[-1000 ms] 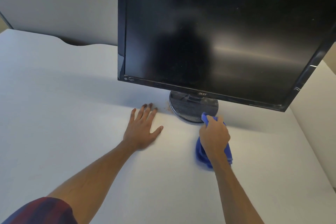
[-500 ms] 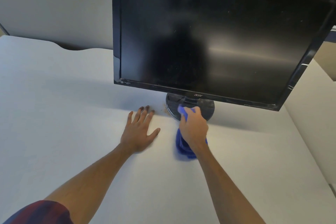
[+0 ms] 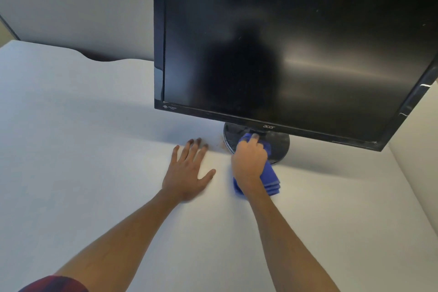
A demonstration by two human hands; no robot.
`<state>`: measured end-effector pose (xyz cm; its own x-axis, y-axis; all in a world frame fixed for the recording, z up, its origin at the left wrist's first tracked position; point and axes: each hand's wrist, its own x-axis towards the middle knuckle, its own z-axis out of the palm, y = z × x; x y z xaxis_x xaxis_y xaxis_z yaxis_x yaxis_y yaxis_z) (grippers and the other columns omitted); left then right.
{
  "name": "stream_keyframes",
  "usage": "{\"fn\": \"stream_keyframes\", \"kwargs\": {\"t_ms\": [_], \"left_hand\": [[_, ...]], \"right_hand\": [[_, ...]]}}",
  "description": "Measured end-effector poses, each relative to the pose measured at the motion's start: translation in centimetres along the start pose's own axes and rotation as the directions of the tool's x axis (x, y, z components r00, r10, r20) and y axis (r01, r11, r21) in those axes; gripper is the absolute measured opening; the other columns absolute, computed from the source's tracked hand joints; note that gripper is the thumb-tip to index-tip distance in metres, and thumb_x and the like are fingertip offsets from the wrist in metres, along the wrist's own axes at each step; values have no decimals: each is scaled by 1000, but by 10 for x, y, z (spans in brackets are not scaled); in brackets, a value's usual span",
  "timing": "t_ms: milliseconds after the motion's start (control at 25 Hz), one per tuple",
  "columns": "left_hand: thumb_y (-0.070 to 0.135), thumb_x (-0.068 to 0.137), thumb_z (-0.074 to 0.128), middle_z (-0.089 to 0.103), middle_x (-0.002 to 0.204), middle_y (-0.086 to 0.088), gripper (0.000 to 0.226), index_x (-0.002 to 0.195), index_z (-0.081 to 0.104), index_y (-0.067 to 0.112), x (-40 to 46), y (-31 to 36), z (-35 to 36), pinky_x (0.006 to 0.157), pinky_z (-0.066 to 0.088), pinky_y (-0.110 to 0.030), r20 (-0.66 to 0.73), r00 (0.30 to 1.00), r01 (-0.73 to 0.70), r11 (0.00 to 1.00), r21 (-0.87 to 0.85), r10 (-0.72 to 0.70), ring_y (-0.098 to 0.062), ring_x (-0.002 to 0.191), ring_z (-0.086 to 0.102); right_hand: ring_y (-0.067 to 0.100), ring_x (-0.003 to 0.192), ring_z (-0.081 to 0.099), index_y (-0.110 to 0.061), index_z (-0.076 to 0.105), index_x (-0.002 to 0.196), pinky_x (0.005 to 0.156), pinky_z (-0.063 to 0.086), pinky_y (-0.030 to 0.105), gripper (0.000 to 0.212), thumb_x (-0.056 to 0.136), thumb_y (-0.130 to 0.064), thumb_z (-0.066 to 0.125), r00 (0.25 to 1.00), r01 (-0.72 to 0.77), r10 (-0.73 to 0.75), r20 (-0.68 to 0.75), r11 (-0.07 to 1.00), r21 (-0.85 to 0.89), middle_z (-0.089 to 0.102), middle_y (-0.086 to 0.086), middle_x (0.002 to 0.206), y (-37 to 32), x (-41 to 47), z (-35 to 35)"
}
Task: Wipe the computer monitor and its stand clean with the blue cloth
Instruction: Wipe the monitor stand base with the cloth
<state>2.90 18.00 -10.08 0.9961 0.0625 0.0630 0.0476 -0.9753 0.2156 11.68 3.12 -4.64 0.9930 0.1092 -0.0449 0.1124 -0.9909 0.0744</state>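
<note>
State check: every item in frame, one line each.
monitor: upright on its stand, screen dark, faint specks
stand base: on the desk, partly under the cloth
blue cloth: folded, pressed on the base, tail trailing onto the desk
right hand: grips the cloth
left hand: flat on the desk, fingers spread
desk: brown crumbs beside the base

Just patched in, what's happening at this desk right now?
A person is cleaning a monitor. The right hand grips a folded blue cloth and presses its front end onto the round stand base, under the screen's lower edge. The left hand rests flat, fingers spread, on the white desk beside the base.
</note>
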Motion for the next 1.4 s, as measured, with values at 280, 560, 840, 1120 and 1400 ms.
{"fn": "stream_keyframes", "kwargs": {"t_ms": [280, 560, 840, 1120, 1400], "left_hand": [[66, 92, 19, 2, 162, 1, 73, 152, 9, 27, -1, 0, -2, 119, 2, -49, 18, 1000, -3, 1000, -2, 3, -19, 148, -2], [65, 92, 19, 1, 162, 1, 73, 153, 11, 26, 0, 2, -2, 119, 2, -50, 17, 1000, -4, 1000, -7, 5, -19, 148, -3], [66, 91, 18, -1, 162, 2, 74, 152, 8, 27, 1, 1, -2, 119, 2, -49, 35, 999, 12, 1000, 6, -12, -19, 148, -4], [67, 91, 17, -1, 162, 2, 74, 153, 7, 27, 0, 0, -2, 119, 3, -49, 41, 999, 13, 1000, 7, -13, -18, 148, -4], [67, 91, 16, -1, 162, 1, 74, 153, 10, 26, 0, 1, -2, 119, 2, -50, 37, 999, 7, 1000, 10, -7, -19, 148, -4]], "right_hand": [[25, 90, 62, -17, 57, 119, 74, 47, 29, 26, 99, -29, 45, 991, 35, 45, -125, 817, 576, 53, 6, 110, 36, -6, -8], [30, 116, 51, -15, 43, 137, 86, 51, 35, 43, 97, -27, 50, 951, -307, 310, 17, 932, 193, 45, 15, 134, 76, -1, 9], [29, 112, 51, -9, 41, 140, 84, 47, 31, 48, 96, -25, 49, 1000, -12, 12, -7, 1000, -3, 36, 20, 143, 3, 3, 3], [27, 112, 53, -20, 41, 141, 85, 50, 36, 44, 98, -27, 45, 986, 163, -165, -13, 949, 271, 39, 11, 141, -9, 3, -7], [29, 106, 55, -11, 51, 133, 74, 46, 33, 41, 95, -27, 50, 986, -167, 166, 9, 983, 83, 43, 14, 136, 18, 2, -6]]}}
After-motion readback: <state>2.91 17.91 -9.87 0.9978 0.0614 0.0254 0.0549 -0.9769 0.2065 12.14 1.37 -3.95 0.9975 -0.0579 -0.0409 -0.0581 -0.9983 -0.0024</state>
